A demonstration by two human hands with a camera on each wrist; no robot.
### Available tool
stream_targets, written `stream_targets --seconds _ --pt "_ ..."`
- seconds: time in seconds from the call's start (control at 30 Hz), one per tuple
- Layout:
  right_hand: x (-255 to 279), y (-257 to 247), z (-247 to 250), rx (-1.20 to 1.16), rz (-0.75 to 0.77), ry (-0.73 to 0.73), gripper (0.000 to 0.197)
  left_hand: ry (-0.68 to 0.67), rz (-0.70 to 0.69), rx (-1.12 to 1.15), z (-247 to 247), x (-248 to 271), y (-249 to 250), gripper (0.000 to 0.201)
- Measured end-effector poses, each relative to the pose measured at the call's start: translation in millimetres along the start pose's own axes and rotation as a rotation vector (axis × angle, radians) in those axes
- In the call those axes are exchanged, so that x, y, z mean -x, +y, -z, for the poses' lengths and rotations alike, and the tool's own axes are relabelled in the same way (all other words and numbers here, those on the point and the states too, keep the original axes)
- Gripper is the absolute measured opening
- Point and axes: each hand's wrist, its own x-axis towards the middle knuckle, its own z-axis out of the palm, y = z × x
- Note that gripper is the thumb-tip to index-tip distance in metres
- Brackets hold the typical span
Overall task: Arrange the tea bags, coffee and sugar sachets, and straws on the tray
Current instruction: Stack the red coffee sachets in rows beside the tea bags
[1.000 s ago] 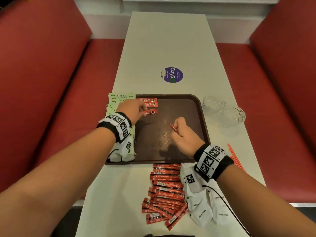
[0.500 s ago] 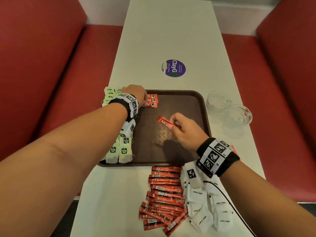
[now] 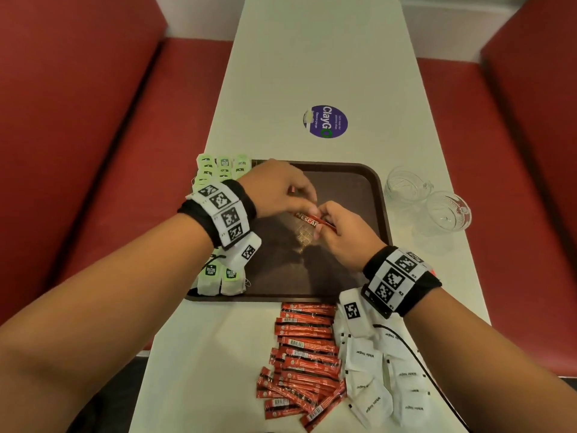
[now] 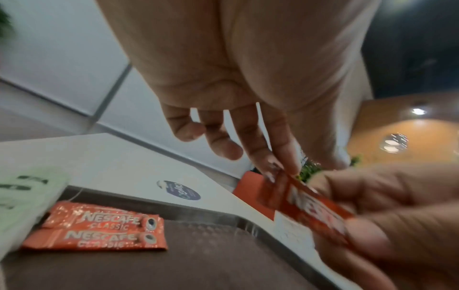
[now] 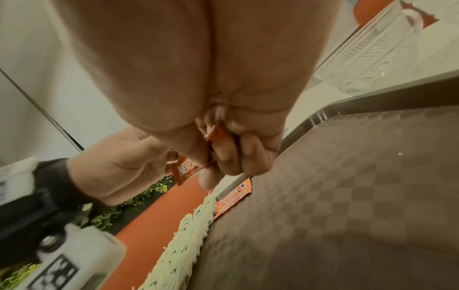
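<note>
Above the middle of the brown tray [image 3: 373, 195], both hands meet on one red coffee sachet [image 3: 310, 220]. The left hand [image 3: 274, 189] pinches its far end between fingertips, while the right hand [image 3: 346, 237] curls its fingers around the near end. The sachet hangs in the air over the tray, touching nothing else.

Two more coffee sachets [image 4: 99, 229] lie side by side at the tray's far left corner. Tea bags [image 3: 223, 170] with green tags run in a row along the tray's left edge.

On the tabletop [image 3: 312, 57] just in front of the tray's near edge lies a loose pile of red sachets [image 3: 303, 357], with white sugar sachets [image 3: 371, 376] beside it to the right. Two clear glass cups [image 3: 427, 198] stand just off the tray's right side. A round purple sticker [image 3: 325, 121] sits beyond the tray's far edge.
</note>
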Motion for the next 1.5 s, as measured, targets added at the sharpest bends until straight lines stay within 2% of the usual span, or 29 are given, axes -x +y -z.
stream_targets --seconds 0.07,0.2,0.33,0.43,0.6,0.73,0.9,1.03,1.17,1.27,1.4,1.5 --pt "-1 -1 -1 0.007 0.008 0.01 0.008 -0.039 -0.059 -0.124 -8 6 4 0.014" --pt "-1 -1 -4 -0.011 0.014 0.034 0.01 0.024 -0.036 -0.171 -17 13 0 0.006" --pt "7 7 -4 -0.013 -0.032 0.057 0.032 0.058 0.119 -0.059 -16 18 -18 0.004" --pt "19 15 -5 0.096 -0.048 -0.056 0.034 0.093 0.265 -0.062 -14 16 -38 0.007" --pt "38 14 -19 0.389 0.003 -0.331 0.01 0.023 0.448 -0.113 -18 4 -62 0.008" --pt "50 11 -30 0.491 0.048 -0.383 0.023 -0.018 0.504 -0.219 -22 -9 -67 0.009" --pt "62 8 -34 0.542 0.052 -0.444 0.026 -0.026 0.54 -0.308 -24 -24 -71 0.012" --pt "70 9 -37 0.609 0.02 -0.536 0.032 -0.033 0.547 -0.353 -26 -31 -72 0.007" --pt "78 9 -43 0.663 0.033 -0.559 0.032 -0.045 0.551 -0.372 -28 -31 -73 0.007" --pt "82 8 -46 0.704 0.04 -0.567 0.034 0.022 0.531 -0.355 -27 -25 -60 0.01" --pt "84 5 -49 0.755 0.014 -0.547 0.033 0.113 0.431 -0.242 -30 2 -25 0.012" --pt "84 3 -53 0.784 -0.022 -0.527 0.032 0.109 0.305 -0.158 -43 38 7 0.013"
